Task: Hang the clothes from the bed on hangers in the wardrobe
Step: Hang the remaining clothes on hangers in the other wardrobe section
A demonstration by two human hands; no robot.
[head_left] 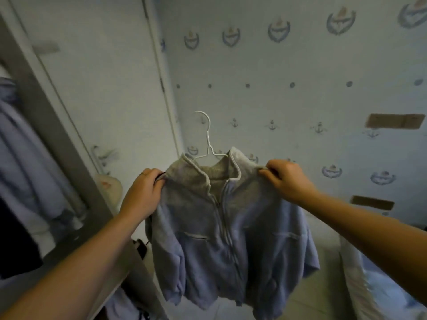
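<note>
— At the centre of the head view, what is held, and how?
— A pale grey-blue fleece zip jacket point(231, 239), in the air between the grey-framed wardrobe point(46, 116) at left and the bed point(369, 273) at lower right. The left hand point(144, 190) and right hand point(285, 179) each pinch one shoulder, fingers curled round the fabric.
— Which step?
— Judged: the jacket already sits on the thin white wire hanger point(206, 132). Hanging it comes next, and calls for one hand to take the hook.
— Orientation?
— Collar up, hem down, front toward the camera. The long axis is roughly vertical, the hook upright.
</note>
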